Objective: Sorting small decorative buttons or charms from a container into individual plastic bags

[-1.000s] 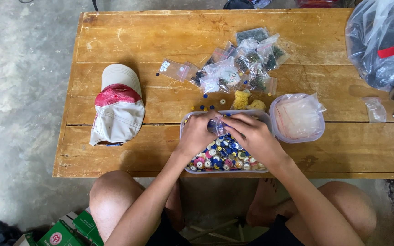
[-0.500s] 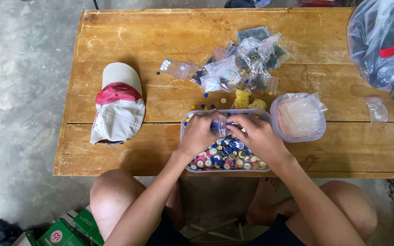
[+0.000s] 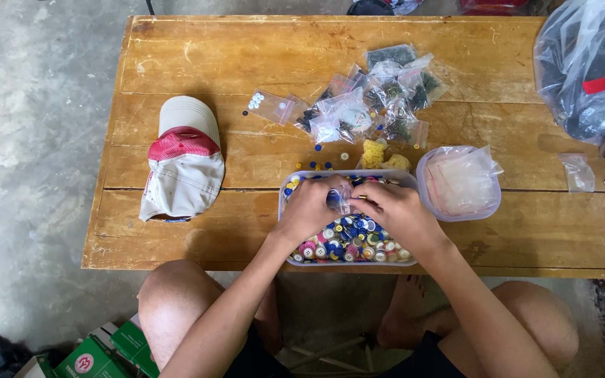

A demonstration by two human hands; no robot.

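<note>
A clear plastic tray (image 3: 283,210) full of mixed coloured buttons (image 3: 348,241) sits at the near edge of the wooden table (image 3: 197,63). My left hand (image 3: 309,208) and my right hand (image 3: 395,213) meet over the tray. Between their fingertips they hold a small clear plastic bag (image 3: 339,199) with dark blue buttons inside. A few loose blue buttons (image 3: 322,165) lie on the wood just beyond the tray.
A pile of small filled clear bags (image 3: 372,98) lies mid-table. A round tub of empty bags (image 3: 460,183) stands right of the tray, a cap (image 3: 183,157) to the left, a large grey plastic bag (image 3: 589,63) at the far right. Green boxes (image 3: 106,350) are on the floor.
Both hands stay over the tray holding the small bag; the fingers have shifted only slightly.
</note>
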